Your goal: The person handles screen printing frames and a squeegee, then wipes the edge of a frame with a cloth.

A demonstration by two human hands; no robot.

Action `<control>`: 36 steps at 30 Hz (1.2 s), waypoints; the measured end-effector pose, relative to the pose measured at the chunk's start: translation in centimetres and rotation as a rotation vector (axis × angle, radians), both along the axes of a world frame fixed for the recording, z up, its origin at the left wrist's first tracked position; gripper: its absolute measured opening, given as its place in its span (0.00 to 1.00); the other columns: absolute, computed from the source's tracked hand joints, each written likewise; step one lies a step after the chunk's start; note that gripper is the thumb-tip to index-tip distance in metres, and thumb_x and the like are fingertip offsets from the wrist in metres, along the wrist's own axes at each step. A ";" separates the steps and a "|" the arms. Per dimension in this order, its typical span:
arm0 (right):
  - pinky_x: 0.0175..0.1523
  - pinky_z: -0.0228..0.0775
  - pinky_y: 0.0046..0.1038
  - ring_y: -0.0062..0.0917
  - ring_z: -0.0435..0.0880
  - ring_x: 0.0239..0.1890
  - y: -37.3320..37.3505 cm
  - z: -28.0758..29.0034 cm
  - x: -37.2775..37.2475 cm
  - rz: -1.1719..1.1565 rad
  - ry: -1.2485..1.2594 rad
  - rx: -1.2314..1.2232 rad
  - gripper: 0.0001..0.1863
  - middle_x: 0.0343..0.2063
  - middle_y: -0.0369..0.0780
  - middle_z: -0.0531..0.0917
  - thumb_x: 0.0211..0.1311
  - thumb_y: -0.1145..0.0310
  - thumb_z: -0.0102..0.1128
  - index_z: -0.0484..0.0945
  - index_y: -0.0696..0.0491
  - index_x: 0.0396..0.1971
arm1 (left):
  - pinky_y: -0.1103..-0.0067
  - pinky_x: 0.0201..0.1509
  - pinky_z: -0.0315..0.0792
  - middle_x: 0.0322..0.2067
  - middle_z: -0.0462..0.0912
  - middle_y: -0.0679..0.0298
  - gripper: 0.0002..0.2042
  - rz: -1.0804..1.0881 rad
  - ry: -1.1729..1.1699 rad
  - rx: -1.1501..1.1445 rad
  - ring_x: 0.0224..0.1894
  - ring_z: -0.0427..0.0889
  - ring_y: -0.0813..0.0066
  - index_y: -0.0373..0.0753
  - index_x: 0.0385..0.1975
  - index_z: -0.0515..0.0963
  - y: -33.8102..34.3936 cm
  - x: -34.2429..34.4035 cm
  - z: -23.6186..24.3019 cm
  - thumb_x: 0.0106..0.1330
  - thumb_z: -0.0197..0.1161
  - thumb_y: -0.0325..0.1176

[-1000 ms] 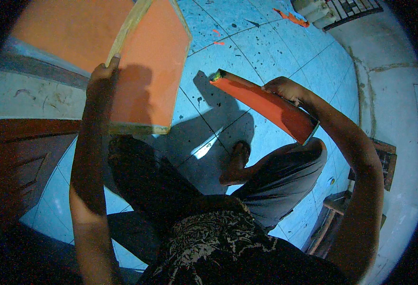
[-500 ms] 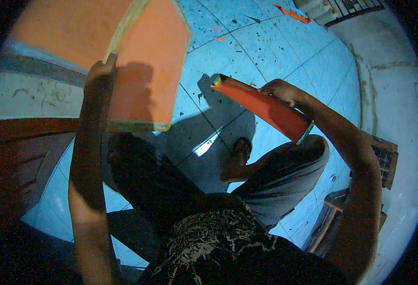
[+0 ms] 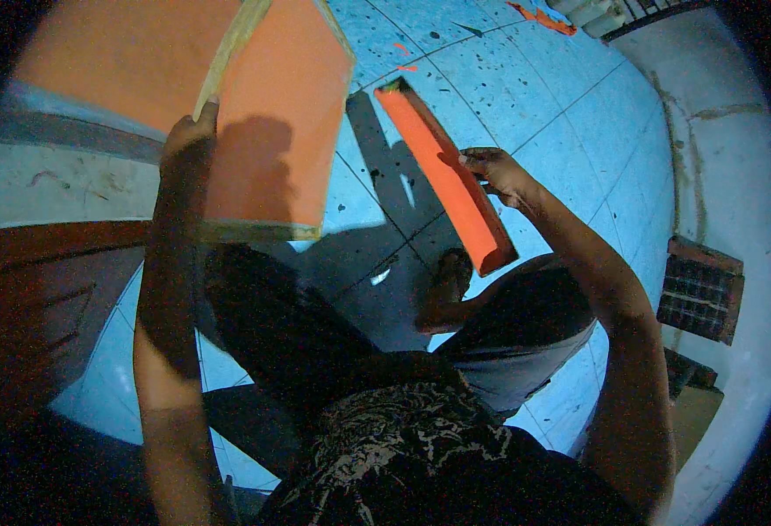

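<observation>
A screen printing frame (image 3: 302,96) with wooden edges and an orange face stands tilted on the left. My left hand (image 3: 190,138) grips its left bar, thumb showing on the near side and the other fingers hidden behind. My right hand (image 3: 496,175) is closed on the long side of a scoop coater (image 3: 442,180), a narrow trough with a bright orange inside. The trough hangs slanted above the floor, apart from the frame, its far end nearest the frame's right edge. Shadows of my arm and head fall on the orange face.
Blue floor tiles (image 3: 526,96) carry dark spots and orange scraps (image 3: 543,17). Behind the frame is an orange wall (image 3: 96,61); a brown wooden panel (image 3: 43,307) stands at left. A dark grid in a wooden frame (image 3: 699,289) leans by the pale right wall (image 3: 728,158).
My right hand has turned the scoop coater steeper and moved it slightly left, so its orange inside now shows brightly. My left hand and the frame have hardly moved.
</observation>
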State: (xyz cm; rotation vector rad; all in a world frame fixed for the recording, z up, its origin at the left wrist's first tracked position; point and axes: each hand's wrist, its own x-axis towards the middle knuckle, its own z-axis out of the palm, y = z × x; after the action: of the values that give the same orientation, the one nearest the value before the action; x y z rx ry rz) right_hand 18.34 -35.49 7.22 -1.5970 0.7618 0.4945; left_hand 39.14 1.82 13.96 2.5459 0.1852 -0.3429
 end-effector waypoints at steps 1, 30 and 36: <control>0.48 0.67 0.36 0.26 0.76 0.45 0.3 0.2 0.0 -0.002 -0.041 0.029 0.21 0.42 0.38 0.80 0.56 0.56 0.59 0.76 0.53 0.45 | 0.64 0.46 0.66 0.34 0.76 0.41 0.35 0.004 0.003 -0.009 0.41 0.75 0.48 0.27 0.35 0.75 0.1 -0.1 0.0 0.59 0.44 0.62; 0.46 0.69 0.32 0.32 0.76 0.44 0.1 -0.1 0.9 0.017 -0.005 0.049 0.26 0.47 0.47 0.75 0.58 0.57 0.57 0.69 0.60 0.50 | 0.67 0.35 0.66 0.23 0.76 0.49 0.32 0.006 -0.051 -0.044 0.28 0.75 0.58 0.25 0.29 0.74 0.0 -0.5 0.4 0.60 0.47 0.58; 0.49 0.67 0.34 0.33 0.75 0.46 0.4 0.1 1.1 0.021 0.010 0.100 0.27 0.49 0.47 0.74 0.58 0.57 0.57 0.69 0.61 0.51 | 0.67 0.35 0.67 0.23 0.76 0.49 0.32 -0.003 -0.029 -0.046 0.28 0.76 0.59 0.25 0.30 0.74 0.1 -0.1 0.2 0.60 0.47 0.58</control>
State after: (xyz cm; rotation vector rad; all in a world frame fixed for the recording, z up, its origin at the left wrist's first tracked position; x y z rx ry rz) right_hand 19.42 -35.12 7.30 -1.5120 0.7174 0.5476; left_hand 39.06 1.90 14.11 2.5049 0.1614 -0.3082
